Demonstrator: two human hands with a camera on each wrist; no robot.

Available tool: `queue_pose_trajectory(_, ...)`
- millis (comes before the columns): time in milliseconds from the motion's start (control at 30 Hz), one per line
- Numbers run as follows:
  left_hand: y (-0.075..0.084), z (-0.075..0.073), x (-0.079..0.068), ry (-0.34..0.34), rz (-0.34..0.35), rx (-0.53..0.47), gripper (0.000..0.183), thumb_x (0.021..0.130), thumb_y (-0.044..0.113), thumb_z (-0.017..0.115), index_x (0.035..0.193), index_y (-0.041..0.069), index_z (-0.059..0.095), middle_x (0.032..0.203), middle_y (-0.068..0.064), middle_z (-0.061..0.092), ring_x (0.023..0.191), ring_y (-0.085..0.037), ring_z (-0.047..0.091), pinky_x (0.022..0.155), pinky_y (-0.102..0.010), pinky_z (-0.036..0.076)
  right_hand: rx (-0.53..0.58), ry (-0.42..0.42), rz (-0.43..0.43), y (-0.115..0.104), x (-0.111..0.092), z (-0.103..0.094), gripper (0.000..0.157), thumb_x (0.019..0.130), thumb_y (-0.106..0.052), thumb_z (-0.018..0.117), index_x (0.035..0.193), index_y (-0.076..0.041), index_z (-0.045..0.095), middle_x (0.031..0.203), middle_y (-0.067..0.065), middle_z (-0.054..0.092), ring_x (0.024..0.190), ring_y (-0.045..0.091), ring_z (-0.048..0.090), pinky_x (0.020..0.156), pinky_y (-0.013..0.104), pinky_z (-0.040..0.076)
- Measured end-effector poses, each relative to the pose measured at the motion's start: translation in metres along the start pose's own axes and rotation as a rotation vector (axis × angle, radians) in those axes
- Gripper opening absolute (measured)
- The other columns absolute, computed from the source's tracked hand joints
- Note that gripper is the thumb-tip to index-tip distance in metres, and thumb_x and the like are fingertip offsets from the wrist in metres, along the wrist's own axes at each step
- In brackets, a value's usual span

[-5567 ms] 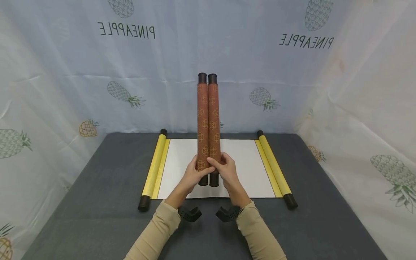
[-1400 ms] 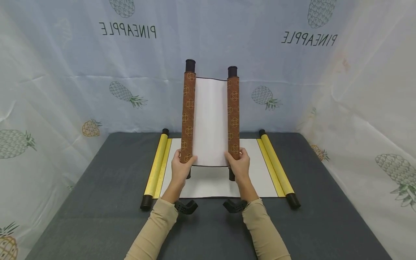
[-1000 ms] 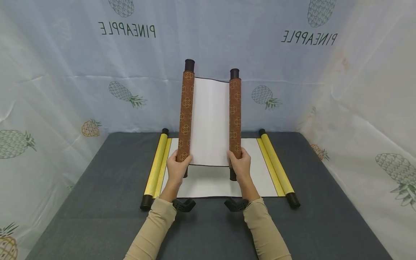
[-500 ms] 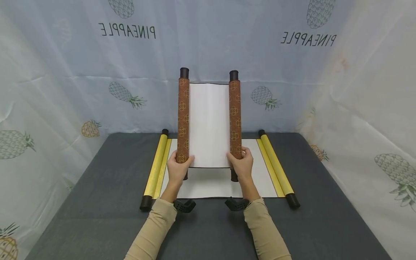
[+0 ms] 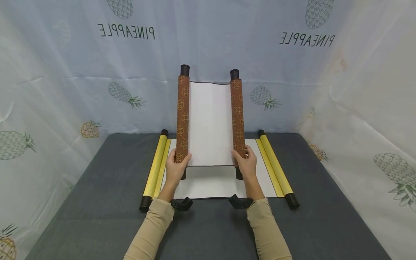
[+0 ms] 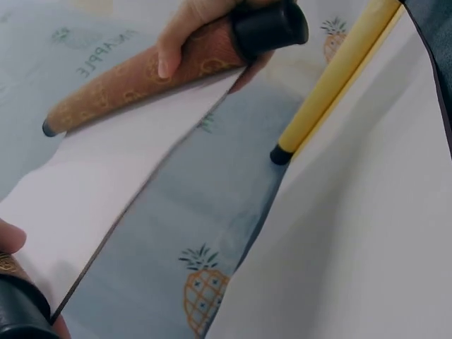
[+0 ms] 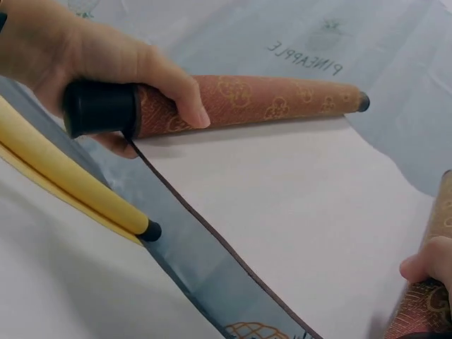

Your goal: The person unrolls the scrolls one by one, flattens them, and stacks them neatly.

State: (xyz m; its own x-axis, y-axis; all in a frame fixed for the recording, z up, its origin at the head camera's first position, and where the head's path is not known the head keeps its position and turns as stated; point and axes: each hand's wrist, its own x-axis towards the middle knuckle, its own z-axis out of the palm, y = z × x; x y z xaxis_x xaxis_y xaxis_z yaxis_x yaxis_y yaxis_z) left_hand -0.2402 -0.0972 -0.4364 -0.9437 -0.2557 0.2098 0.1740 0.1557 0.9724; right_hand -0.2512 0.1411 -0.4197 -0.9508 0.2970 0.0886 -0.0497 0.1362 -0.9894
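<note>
A brown patterned scroll with black roller ends is held up, partly unrolled, its blank white sheet [image 5: 210, 124] stretched between two rolls. My left hand [image 5: 175, 166] grips the lower part of its left roll [image 5: 182, 119], thumb on the front. My right hand [image 5: 246, 162] holds the right roll [image 5: 238, 117] the same way; the right wrist view shows that roll [image 7: 247, 102] with the thumb laid over it. Behind and below, a second scroll with yellow rolls lies spread on the table, its white sheet [image 5: 211, 184] partly hidden by the raised one.
The second scroll's left yellow roll [image 5: 156, 166] and right yellow roll [image 5: 276, 164] flank my hands. The dark grey table [image 5: 97, 202] reaches back to a pineapple-print curtain [image 5: 208, 43]. Black wrist mounts [image 5: 182, 204] sit on both wrists.
The two brown rolls were side by side at first; my hands have drawn them apart, baring the white sheet. In the last second the gap has widened slightly, mostly through the right hand.
</note>
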Motion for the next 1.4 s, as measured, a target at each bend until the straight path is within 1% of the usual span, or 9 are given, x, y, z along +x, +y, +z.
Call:
queue_pose_trajectory(167,-0.004,-0.004,0.001,0.005,0.010,0.022,0.050,0.085,0.020,0.073,0.129,0.002,0.056,0.115,-0.021,0.063,0.095,-0.023,0.059,0.072,-0.019,0.049,-0.005,-0.025,0.025,-0.002,-0.001,-0.003,0.049,0.088,-0.021,0.070,0.133,-0.007,0.053,0.122,0.014,0.055,0.108,0.025,0.059,0.089,0.036,0.054)
queue_pose_trajectory(267,-0.004,-0.008,0.003,-0.017,0.001,0.017,0.053,0.085,0.020,0.073,0.132,0.002,0.054,0.119,-0.022,0.062,0.101,-0.023,0.059,0.074,-0.018,0.049,0.000,-0.034,0.045,-0.004,-0.002,-0.004,0.051,0.089,-0.020,0.069,0.135,-0.007,0.051,0.128,0.016,0.054,0.114,0.028,0.057,0.095,0.043,0.053)
queue_pose_trajectory(367,-0.001,-0.011,0.004,-0.042,-0.014,0.011,0.057,0.086,0.020,0.072,0.137,0.004,0.051,0.124,-0.021,0.060,0.108,-0.026,0.058,0.078,-0.019,0.050,-0.001,-0.027,0.037,-0.005,-0.002,-0.003,0.050,0.091,-0.018,0.066,0.136,-0.005,0.050,0.128,0.017,0.054,0.110,0.027,0.057,0.086,0.036,0.055)
queue_pose_trajectory(533,0.003,-0.014,0.004,-0.067,-0.032,-0.006,0.058,0.091,0.017,0.066,0.142,0.004,0.044,0.129,-0.023,0.057,0.112,-0.030,0.057,0.083,-0.025,0.049,0.011,0.022,0.007,-0.004,-0.001,0.001,0.048,0.092,-0.015,0.063,0.136,-0.001,0.049,0.124,0.021,0.058,0.102,0.025,0.057,0.071,0.021,0.048)
queue_pose_trajectory(733,0.004,-0.010,0.004,-0.016,-0.048,-0.046,0.053,0.093,0.013,0.060,0.142,0.002,0.042,0.129,-0.023,0.055,0.110,-0.027,0.055,0.080,-0.025,0.047,0.021,0.057,0.022,0.000,-0.001,0.005,0.047,0.090,-0.016,0.061,0.133,0.000,0.052,0.121,0.021,0.060,0.100,0.023,0.058,0.071,0.020,0.049)
queue_pose_trajectory(867,0.004,-0.006,0.002,0.041,-0.048,-0.047,0.048,0.092,0.013,0.060,0.136,0.000,0.048,0.124,-0.023,0.057,0.103,-0.025,0.056,0.076,-0.022,0.047,0.029,0.069,0.019,0.000,-0.003,0.005,0.049,0.086,-0.016,0.068,0.130,-0.001,0.054,0.117,0.019,0.062,0.092,0.019,0.057,0.064,0.018,0.049)
queue_pose_trajectory(1067,0.007,-0.005,0.001,0.047,-0.093,-0.069,0.055,0.084,0.016,0.073,0.132,0.003,0.051,0.118,-0.018,0.058,0.096,-0.020,0.056,0.073,-0.022,0.048,0.037,0.070,0.003,0.000,-0.004,0.005,0.055,0.080,-0.015,0.078,0.127,0.001,0.054,0.115,0.021,0.062,0.088,0.015,0.057,0.059,0.017,0.049)
queue_pose_trajectory(1300,0.007,-0.010,0.004,0.091,-0.126,-0.075,0.064,0.085,0.014,0.071,0.139,0.002,0.040,0.134,-0.021,0.053,0.121,-0.033,0.054,0.095,-0.040,0.050,0.027,0.110,0.024,0.002,0.000,0.003,0.049,0.083,-0.014,0.070,0.124,0.002,0.048,0.117,0.026,0.065,0.086,0.017,0.059,0.057,0.017,0.049)
queue_pose_trajectory(1400,0.006,-0.012,0.006,0.110,-0.112,-0.064,0.055,0.087,0.013,0.068,0.135,0.000,0.044,0.128,-0.022,0.057,0.112,-0.030,0.059,0.086,-0.030,0.052,0.022,0.108,0.019,0.001,0.000,0.001,0.044,0.085,-0.014,0.066,0.123,0.002,0.049,0.116,0.027,0.065,0.080,0.014,0.058,0.055,0.017,0.048)
